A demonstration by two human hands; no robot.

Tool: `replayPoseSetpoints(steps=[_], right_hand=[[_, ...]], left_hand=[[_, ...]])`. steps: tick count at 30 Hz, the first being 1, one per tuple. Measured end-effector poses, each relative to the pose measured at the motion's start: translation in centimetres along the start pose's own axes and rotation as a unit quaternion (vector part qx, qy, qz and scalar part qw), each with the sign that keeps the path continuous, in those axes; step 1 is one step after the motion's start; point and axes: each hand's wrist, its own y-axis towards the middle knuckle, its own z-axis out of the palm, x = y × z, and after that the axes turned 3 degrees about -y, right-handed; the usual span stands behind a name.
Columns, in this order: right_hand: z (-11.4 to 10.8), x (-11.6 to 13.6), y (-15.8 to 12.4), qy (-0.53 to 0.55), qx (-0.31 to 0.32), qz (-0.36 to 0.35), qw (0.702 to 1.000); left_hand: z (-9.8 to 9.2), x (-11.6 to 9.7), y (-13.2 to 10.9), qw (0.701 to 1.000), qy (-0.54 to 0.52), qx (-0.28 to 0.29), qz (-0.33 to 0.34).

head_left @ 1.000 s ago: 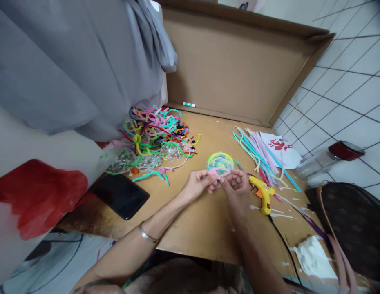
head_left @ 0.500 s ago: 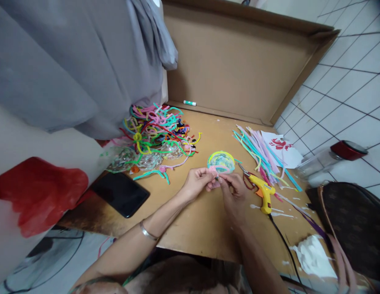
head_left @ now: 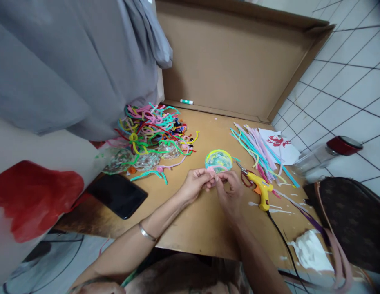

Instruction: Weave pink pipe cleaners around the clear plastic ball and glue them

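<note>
Between my two hands is a pink pipe cleaner [head_left: 220, 168], part of it bent in a curve and part bunched at the fingertips. My left hand [head_left: 196, 183] is closed, pinching the bunched part between thumb and fingers. My right hand [head_left: 229, 190] is closed too, its thumb and forefinger pinching the pink piece from the right. Just beyond the fingers lies a round clear disc [head_left: 219, 159] with yellow and turquoise pipe cleaner round its rim. Right of my hands a yellow glue gun [head_left: 261, 189] lies on its side, near dark-red-handled scissors [head_left: 246, 179].
A tangled heap of coloured pipe cleaners [head_left: 150, 126] and clear domes [head_left: 147, 160] lies left, behind a black phone [head_left: 118, 196]. Straight pipe cleaners [head_left: 257, 149], a bottle [head_left: 327, 153], a brown bag [head_left: 349, 220] and crumpled tissue [head_left: 312, 250] are right. Cardboard [head_left: 239, 61] stands behind.
The view has shifted slightly. My right thumb and fingers have changed their hold a little on the pink pipe cleaner; my left hand keeps its pinch.
</note>
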Motion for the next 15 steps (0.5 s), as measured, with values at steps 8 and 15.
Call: replayPoseSetpoints(steps=[8,15], right_hand=[[0.06,0.19,-0.04,-0.009,0.002,0.022,1.0],[0.63,0.08,-0.57,0.01,-0.057,0.083,0.995]], left_hand=[[0.15,0.1,-0.09,1.0,-0.028,-0.003,-0.004],[0.33,0.11,-0.4,0.999,-0.037,0.01,0.019]])
